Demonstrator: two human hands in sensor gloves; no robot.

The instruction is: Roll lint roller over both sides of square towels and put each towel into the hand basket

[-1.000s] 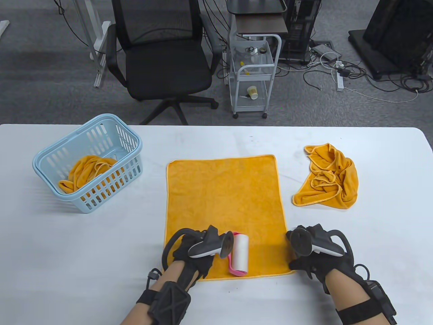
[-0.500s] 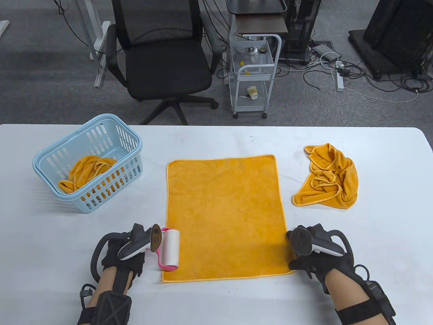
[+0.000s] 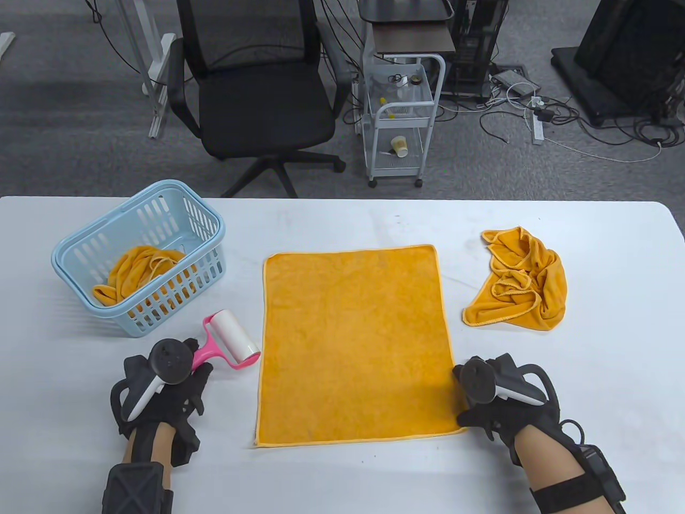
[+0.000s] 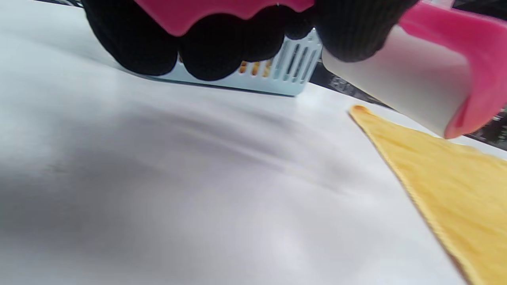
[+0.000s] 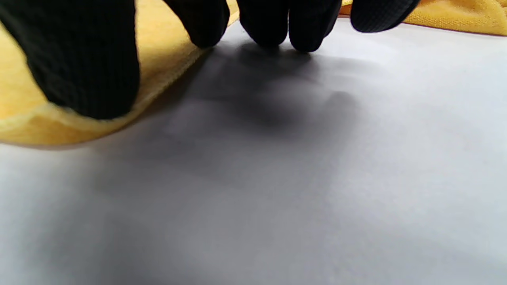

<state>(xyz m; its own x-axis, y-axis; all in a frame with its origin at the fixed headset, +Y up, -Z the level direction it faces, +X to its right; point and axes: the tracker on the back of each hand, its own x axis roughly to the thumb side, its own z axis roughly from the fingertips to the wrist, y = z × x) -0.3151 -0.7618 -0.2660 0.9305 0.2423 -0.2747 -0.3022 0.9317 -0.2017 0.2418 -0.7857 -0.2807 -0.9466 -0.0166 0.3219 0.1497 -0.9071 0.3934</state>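
On a white table, seen from above, an orange towel lies spread flat in the middle; a pale blue basket sits at the far left with one crumpled orange towel already inside it; a second crumpled towel lies well apart at the right.

The left hand, in a black glove, holds a pink-handled roller with its fingers curled round the handle; the white roll is off the towel, just beside its left edge and in front of the basket; whether the roll touches the table cannot be told. The right hand rests at the towel's near right corner; in the right wrist view the thumb presses down on the towel's edge while the other fingertips rest on the table just beside it; nothing is pinched.

The step in hand looks like parking the roller or turning the towel over; which side has been rolled cannot be judged from here. To do it well: set the roller down clear of the towel, sticky roll away from the cloth so it does not snag; then take two corners, flip the towel in one motion, and smooth it flat before rolling in straight, overlapping strokes, one hand pinning an edge.

No brand, label or writing can be read on the roller, towels, basket or gloves.
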